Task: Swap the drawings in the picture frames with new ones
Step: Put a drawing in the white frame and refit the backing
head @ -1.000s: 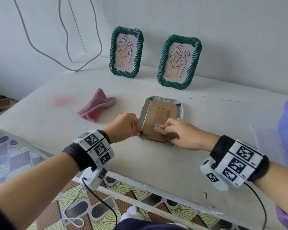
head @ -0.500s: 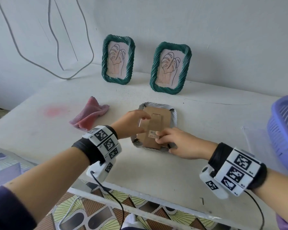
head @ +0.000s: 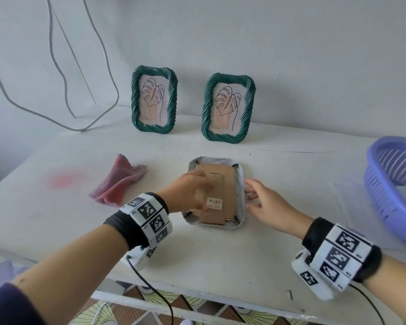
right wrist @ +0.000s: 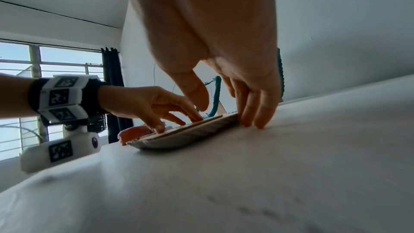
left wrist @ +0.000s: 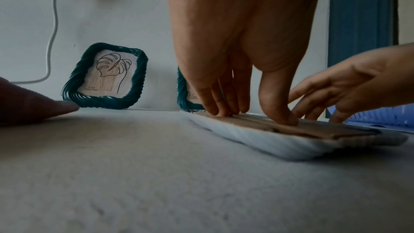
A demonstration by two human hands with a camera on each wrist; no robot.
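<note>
A white ribbed picture frame (head: 240,195) lies face down mid-table, its brown cardboard backing (head: 223,184) up, with a barcode sticker (head: 214,203) on it. My left hand (head: 198,193) rests on the backing's left half, fingertips (left wrist: 224,109) and thumb pressing down on the card. My right hand (head: 253,199) is at the frame's right edge, its straight fingers (right wrist: 255,112) touching the rim and the table. Two green twisted frames (head: 154,99) (head: 229,107) with leaf drawings stand against the wall behind.
A pink cloth (head: 120,181) lies left of the white frame. A purple slatted basket (head: 394,191) stands at the right edge. A grey cable (head: 63,95) hangs on the wall at the back left. The table's front edge (head: 197,303) runs near my wrists.
My left hand left the frame's lower left corner and came onto the backing. My right hand moved from the backing's bottom edge out to the frame's right rim.
</note>
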